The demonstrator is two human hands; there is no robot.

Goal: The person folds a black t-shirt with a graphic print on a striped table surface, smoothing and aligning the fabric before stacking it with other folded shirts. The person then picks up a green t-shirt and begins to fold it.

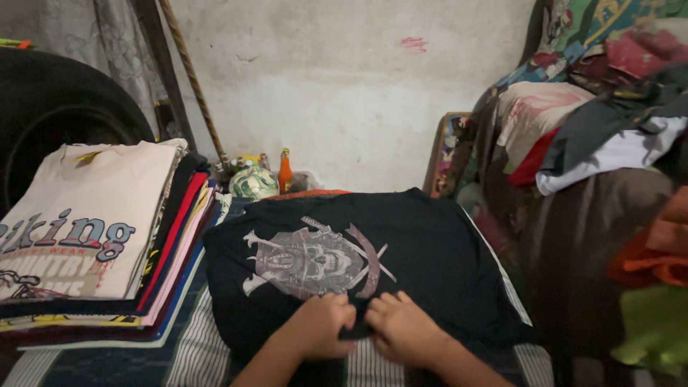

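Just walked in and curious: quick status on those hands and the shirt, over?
Left hand and right hand both gripping near edge of black printed T-shirt. Shirt spread flat on striped cloth. Stack of folded T-shirts alongside, clear.

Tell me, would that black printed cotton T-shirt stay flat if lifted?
Probably not: the black printed cotton T-shirt bunches under the left hand and right hand, so it is likely floppy. It looks thin, probably light, and unlikely to slide on the striped cloth.
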